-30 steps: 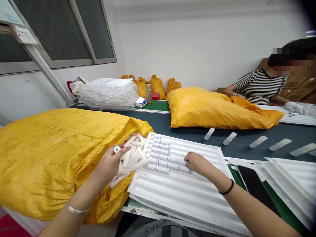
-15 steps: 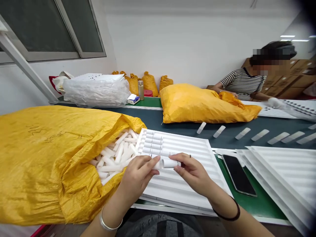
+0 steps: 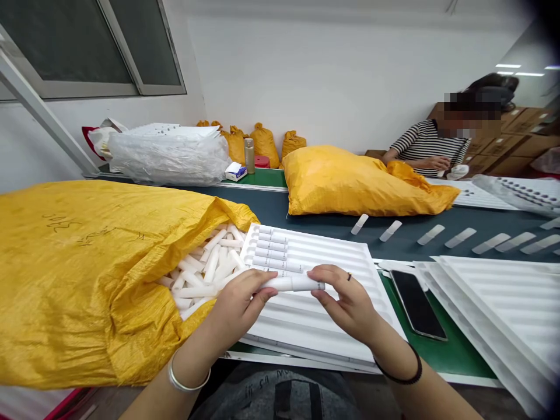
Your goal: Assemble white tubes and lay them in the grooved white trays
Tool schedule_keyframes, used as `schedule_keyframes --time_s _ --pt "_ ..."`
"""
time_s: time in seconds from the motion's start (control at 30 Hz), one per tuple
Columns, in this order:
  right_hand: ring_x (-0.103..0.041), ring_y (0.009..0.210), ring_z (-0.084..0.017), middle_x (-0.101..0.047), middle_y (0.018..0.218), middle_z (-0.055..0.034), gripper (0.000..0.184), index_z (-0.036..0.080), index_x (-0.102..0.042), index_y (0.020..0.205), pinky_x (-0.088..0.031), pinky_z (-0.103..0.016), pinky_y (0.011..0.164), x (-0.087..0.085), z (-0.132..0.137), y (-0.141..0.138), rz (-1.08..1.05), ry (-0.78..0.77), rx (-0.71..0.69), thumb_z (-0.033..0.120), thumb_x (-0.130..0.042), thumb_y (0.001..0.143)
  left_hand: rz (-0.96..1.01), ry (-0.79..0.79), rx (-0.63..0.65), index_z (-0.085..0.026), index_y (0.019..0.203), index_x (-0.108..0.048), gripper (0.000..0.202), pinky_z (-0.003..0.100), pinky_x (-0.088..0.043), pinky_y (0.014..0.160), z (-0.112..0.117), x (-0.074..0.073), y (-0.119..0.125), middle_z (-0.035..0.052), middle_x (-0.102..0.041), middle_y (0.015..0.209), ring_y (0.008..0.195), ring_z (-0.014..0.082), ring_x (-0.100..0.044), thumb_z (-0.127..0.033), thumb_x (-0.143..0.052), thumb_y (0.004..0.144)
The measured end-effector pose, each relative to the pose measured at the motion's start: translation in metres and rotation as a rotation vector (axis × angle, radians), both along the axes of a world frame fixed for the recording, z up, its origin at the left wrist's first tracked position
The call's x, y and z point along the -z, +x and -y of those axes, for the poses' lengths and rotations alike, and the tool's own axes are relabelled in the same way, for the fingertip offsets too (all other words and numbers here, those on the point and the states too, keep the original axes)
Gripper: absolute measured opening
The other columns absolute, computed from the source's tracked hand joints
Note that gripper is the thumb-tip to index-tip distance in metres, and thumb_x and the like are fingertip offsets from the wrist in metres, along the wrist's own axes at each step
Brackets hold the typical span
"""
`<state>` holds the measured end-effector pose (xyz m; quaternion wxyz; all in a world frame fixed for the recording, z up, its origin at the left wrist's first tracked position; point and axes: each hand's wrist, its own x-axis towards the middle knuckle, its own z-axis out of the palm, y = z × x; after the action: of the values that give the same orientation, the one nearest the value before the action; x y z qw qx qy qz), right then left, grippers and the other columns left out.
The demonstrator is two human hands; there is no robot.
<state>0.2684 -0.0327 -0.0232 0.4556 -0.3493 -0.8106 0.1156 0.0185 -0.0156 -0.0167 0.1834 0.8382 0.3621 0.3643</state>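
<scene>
My left hand [image 3: 238, 306] and my right hand [image 3: 345, 300] pinch the two ends of a white tube [image 3: 294, 284], held level just above a white grooved tray [image 3: 315, 324]. Several white tubes [image 3: 273, 251] lie in the tray's far grooves. To the left, an open yellow sack [image 3: 79, 274] spills many more white tubes [image 3: 210, 268] beside the tray. A silver bangle sits on my left wrist, a black band on my right.
A dark conveyor belt [image 3: 481, 224] carries a row of pale tubes [image 3: 431, 235]. A black phone [image 3: 415, 303] and stacked white trays [image 3: 503, 303] lie to the right. A second yellow sack [image 3: 359, 184] sits across; another person in a striped top [image 3: 431, 146] works beyond it.
My left hand came out of the sack with a tube and met my right hand over the tray. Both now hold it lower and level. The view shifted slightly.
</scene>
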Motion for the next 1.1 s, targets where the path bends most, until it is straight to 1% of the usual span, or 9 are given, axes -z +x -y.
schedule_keyframes --time_s 0.17,0.4,0.53,0.67,0.73,0.83,0.93,1.0,1.1 --pt "-0.062 0.075 -0.014 -0.067 0.089 -0.0044 0.027 0.022 -0.059 0.116 -0.052 -0.025 0.07 0.006 -0.003 0.004 -0.002 -0.116 0.063 0.023 -0.06 0.089 0.068 0.175 -0.03 -0.018 0.118 -0.06 0.031 0.03 -0.052 0.088 0.001 0.006 0.002 0.0081 -0.067 0.104 0.099 0.0172 -0.062 -0.018 -0.061 0.087" --pt "-0.058 0.061 -0.013 -0.06 0.072 -0.0018 0.027 0.018 -0.064 0.107 -0.05 -0.023 0.054 0.006 0.003 -0.003 -0.235 -0.594 -0.011 0.037 -0.059 0.089 0.076 0.427 0.081 -0.019 0.132 -0.05 0.055 0.033 -0.053 0.087 0.001 0.017 0.007 0.0087 -0.066 0.106 0.1 0.0179 -0.059 0.0 -0.06 0.082" --pt "-0.06 0.065 -0.014 -0.065 0.081 -0.005 0.026 0.018 -0.064 0.106 -0.051 -0.024 0.058 0.004 0.008 -0.007 -0.189 -0.569 -0.005 0.036 -0.057 0.09 0.104 0.423 0.03 -0.019 0.132 -0.05 0.057 0.032 -0.053 0.086 0.006 0.025 0.013 0.0087 -0.066 0.105 0.1 0.0175 -0.06 0.002 -0.061 0.08" --pt "-0.065 0.083 -0.017 -0.069 0.097 -0.0074 0.027 0.02 -0.065 0.112 -0.053 -0.028 0.075 0.013 0.002 -0.007 0.14 -0.525 -0.09 0.032 -0.061 0.088 0.017 0.369 0.102 -0.018 0.136 -0.045 0.058 0.029 -0.053 0.086 0.009 0.037 0.012 0.0085 -0.066 0.104 0.099 0.0167 -0.06 -0.001 -0.059 0.083" --pt "-0.064 0.087 -0.02 -0.068 0.097 -0.0082 0.024 0.019 -0.069 0.104 -0.052 -0.03 0.079 0.02 -0.018 -0.002 0.354 -0.455 -0.054 0.026 -0.069 0.08 -0.118 0.32 0.079 -0.017 0.141 -0.038 0.059 0.034 -0.053 0.09 0.005 0.045 0.006 0.0131 -0.063 0.117 0.108 0.0214 -0.059 -0.016 -0.061 0.086" --pt "-0.062 0.086 -0.021 -0.067 0.093 -0.0085 0.018 0.017 -0.069 0.091 -0.049 -0.03 0.079 0.026 -0.074 0.021 0.479 -0.431 0.372 0.021 -0.07 0.074 -0.297 0.216 -0.221 -0.013 0.143 -0.034 0.067 0.049 -0.049 0.096 -0.007 0.059 -0.016 0.0222 -0.046 0.139 0.125 0.0338 -0.047 -0.04 -0.058 0.087" --pt "-0.061 0.096 -0.023 -0.065 0.106 -0.014 0.029 0.011 -0.062 0.11 -0.046 -0.03 0.084 0.028 -0.143 0.059 0.422 -0.482 0.69 0.024 -0.055 0.085 -0.405 0.138 -0.502 -0.012 0.125 -0.055 0.038 0.055 -0.047 0.094 -0.021 0.071 -0.044 0.0215 -0.052 0.131 0.119 0.0359 -0.051 -0.027 -0.047 0.09" --pt "-0.063 0.093 -0.025 -0.066 0.102 -0.0164 0.03 0.008 -0.063 0.108 -0.047 -0.031 0.078 0.032 -0.18 0.083 0.416 -0.588 0.82 0.026 -0.055 0.085 -0.501 0.052 -0.552 -0.013 0.11 -0.064 0.032 0.053 -0.047 0.092 -0.028 0.076 -0.058 0.0189 -0.059 0.121 0.112 0.0342 -0.055 -0.015 -0.042 0.087" --pt "-0.066 0.081 -0.025 -0.069 0.088 -0.0153 0.028 0.007 -0.068 0.092 -0.047 -0.031 0.071 0.041 -0.211 0.107 0.449 -0.793 0.901 0.028 -0.068 0.075 -0.61 -0.116 -0.53 -0.016 0.109 -0.066 0.034 0.049 -0.049 0.087 -0.031 0.077 -0.064 0.0161 -0.06 0.12 0.108 0.0323 -0.058 -0.012 -0.042 0.084"
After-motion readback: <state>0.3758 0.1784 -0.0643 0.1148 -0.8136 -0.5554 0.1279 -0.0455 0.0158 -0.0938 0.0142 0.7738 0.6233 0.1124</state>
